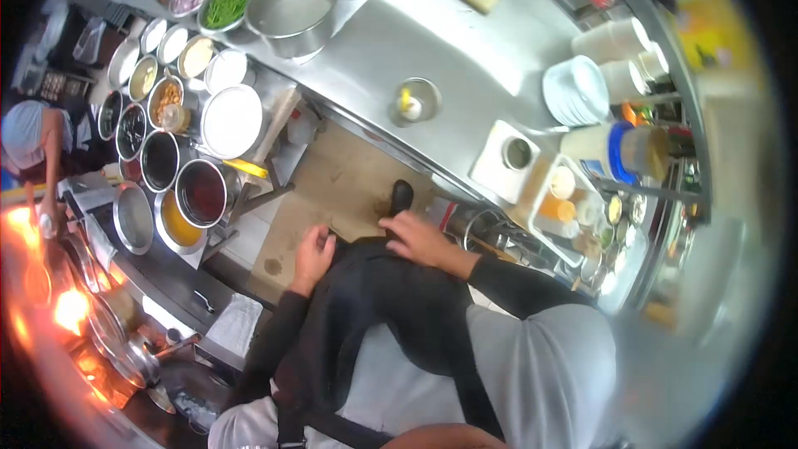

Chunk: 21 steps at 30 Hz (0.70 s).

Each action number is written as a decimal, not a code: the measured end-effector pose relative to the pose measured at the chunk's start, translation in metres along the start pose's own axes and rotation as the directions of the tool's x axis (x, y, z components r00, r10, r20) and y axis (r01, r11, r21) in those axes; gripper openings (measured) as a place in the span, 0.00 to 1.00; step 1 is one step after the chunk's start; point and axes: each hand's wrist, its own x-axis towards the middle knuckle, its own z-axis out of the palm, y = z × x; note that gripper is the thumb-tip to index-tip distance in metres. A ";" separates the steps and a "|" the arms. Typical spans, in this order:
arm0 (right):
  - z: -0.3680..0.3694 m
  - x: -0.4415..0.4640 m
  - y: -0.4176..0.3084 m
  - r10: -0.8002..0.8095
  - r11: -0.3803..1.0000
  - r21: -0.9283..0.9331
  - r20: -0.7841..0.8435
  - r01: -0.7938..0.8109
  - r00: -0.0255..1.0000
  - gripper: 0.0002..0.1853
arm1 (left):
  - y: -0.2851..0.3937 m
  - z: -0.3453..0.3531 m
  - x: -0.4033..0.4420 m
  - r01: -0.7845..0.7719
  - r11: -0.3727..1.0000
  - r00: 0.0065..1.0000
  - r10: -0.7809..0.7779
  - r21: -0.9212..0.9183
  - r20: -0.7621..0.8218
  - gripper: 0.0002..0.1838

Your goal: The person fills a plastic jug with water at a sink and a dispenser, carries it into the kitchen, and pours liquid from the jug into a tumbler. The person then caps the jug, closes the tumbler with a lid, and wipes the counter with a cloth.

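My left hand [311, 261] is in front of my waist, beside the left edge of the black apron [378, 278]. Its fingers are curled in, and whatever they may hold is hidden. On the other side of the apron is my right hand [418, 239], at its upper edge. The fingers there are bent but apart, with nothing visible between them. The tip of a black shoe [401, 194] shows just beyond the right hand. Ahead stands a steel counter [374, 58] with a small metal cup [416, 101] holding something yellow and white.
Several ingredient pots, including a white-topped one [232, 121] and a dark red one [202, 192], stand at left. Flames [73, 311] burn at the stove beyond, near another person's arm [51, 158]. Stacked bowls [576, 90] and a white caddy [555, 229] are at right.
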 end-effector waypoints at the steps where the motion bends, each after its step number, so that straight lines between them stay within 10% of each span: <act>1: -0.024 -0.014 -0.007 0.030 0.996 -0.079 -0.147 -0.042 0.989 0.31 | 0.018 0.001 0.019 -0.036 0.999 0.999 0.036 -0.006 0.018 0.21; 6: -0.149 -0.055 0.033 0.127 0.866 -0.272 -0.692 -0.420 0.710 0.36 | 0.140 0.026 0.105 -0.558 0.822 0.811 0.569 0.114 -0.137 0.41; 8: -0.181 -0.062 0.057 0.229 0.750 -0.286 -0.734 -0.596 0.640 0.45 | 0.183 0.040 0.122 -0.430 0.902 0.899 0.424 -0.039 -0.108 0.55; 14: -0.223 -0.063 0.103 0.578 0.600 -0.304 -0.474 -0.740 0.664 0.52 | 0.209 0.085 0.165 -0.416 0.906 0.899 0.396 -0.083 -0.185 0.66; 21: -0.212 -0.062 0.124 0.528 0.646 -0.322 -0.467 -0.693 0.709 0.43 | 0.211 0.100 0.190 -0.461 0.884 0.865 0.427 -0.081 -0.264 0.59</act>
